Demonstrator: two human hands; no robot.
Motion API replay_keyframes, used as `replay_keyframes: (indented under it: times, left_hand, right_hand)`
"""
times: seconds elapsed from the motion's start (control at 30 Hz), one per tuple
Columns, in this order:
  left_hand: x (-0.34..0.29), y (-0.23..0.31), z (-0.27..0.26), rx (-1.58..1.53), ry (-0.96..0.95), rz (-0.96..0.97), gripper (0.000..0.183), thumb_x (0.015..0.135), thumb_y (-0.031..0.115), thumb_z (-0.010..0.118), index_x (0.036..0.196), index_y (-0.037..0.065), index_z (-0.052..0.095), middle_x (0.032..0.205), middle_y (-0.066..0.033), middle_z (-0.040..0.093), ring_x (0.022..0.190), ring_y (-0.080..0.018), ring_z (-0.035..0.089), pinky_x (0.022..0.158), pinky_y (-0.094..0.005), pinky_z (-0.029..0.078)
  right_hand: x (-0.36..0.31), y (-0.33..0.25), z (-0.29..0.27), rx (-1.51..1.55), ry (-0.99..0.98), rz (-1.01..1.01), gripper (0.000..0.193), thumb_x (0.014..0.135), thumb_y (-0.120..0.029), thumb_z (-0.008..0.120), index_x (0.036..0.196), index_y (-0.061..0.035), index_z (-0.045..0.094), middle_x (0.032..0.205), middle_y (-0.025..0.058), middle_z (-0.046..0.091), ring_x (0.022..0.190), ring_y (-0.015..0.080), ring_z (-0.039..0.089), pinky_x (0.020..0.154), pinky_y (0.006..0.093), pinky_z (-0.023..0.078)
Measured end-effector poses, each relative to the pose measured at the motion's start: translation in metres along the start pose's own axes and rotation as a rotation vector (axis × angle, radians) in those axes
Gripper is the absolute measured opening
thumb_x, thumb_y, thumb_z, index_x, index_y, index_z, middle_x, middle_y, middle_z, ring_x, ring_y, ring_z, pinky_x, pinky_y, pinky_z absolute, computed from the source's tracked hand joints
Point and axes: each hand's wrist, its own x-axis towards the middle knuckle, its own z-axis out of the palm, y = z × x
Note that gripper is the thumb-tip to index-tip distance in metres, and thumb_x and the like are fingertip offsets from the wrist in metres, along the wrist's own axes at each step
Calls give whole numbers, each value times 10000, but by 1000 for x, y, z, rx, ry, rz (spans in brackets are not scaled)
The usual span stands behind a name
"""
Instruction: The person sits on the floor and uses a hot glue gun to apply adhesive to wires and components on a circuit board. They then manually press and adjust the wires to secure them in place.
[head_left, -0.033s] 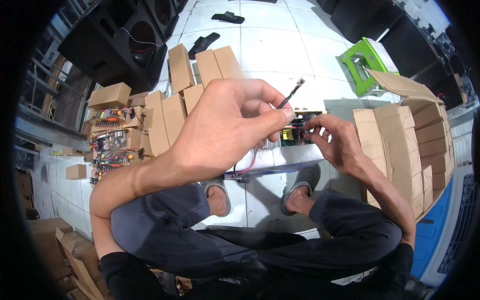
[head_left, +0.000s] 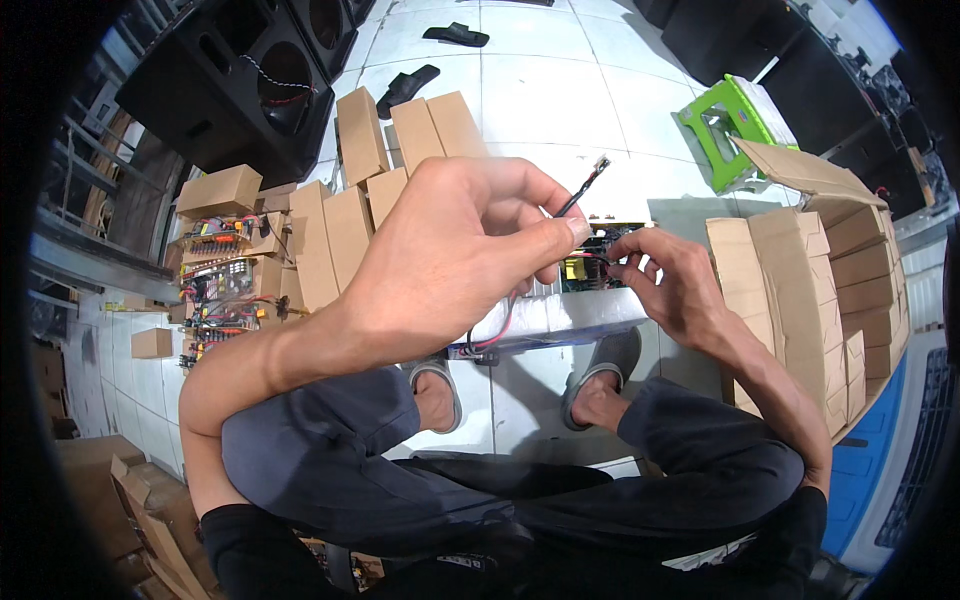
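A person sat low over a white tiled floor (head_left: pixel 560 90), knees drawn up in dark trousers, sandalled feet planted under the work. Rows of brown cardboard boxes (head_left: pixel 345 230) lay on the floor to the left, and beside them sat two open circuit boards (head_left: pixel 215 290) with coloured wiring. Large black speaker cabinets (head_left: pixel 250 80) stood at the upper left. A taller stack of cardboard cartons (head_left: pixel 800 270) rose at the right, with a green plastic stool (head_left: pixel 720 125) behind it and a pair of dark sandals (head_left: pixel 420 75) further off on the tiles.

The raised left hand (head_left: pixel 450 260) filled the middle of the view and hid much of what lay behind it (the near part of the board included).

Against the frame before, nothing had visibly changed: both hands, the wire and the board kept the same places.

The left hand's grip was closed, thumb and forefinger pinching a thin black wire (head_left: pixel 580 195) that stuck up and to the right, ending in a small white connector (head_left: pixel 602 163) just above the fingertips. Red and black leads (head_left: pixel 497 330) hung down below that hand. The right hand (head_left: pixel 670 285) sat just right of it, fingertips pinched together at the edge of a small electronics board (head_left: pixel 590 265); what exactly they gripped was too small to tell. The board rested on a white foam block (head_left: pixel 560 315) lying across the floor between the feet and the hands.
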Motion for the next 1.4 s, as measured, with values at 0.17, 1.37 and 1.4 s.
replay_keyframes:
  times: [0.17,1.37,1.4]
  left_hand:
    - [1,-2,-1,14,3,22,281,952,170,664,1056,-91,652,745,-63,683,681,-75,620,618,-230,499]
    - [6,-8,-6,-104,-42,-18,228,958,135,667,1032,-80,661,727,-19,672,666,-41,578,613,-219,467]
    - [4,-8,-4,-131,-45,-17,229,961,136,662,1031,-82,660,726,-22,671,664,-42,575,614,-222,465]
  right_hand:
    - [4,-3,0,-26,-26,10,149,859,-30,697,1002,-19,654,838,144,663,630,246,618,578,373,488]
    - [9,-4,-6,-507,-266,-493,110,861,-46,539,945,15,502,863,142,524,837,283,542,745,374,486]
    - [7,-7,-6,-579,-274,-518,115,850,-49,550,940,13,513,865,130,534,828,264,539,743,348,478]
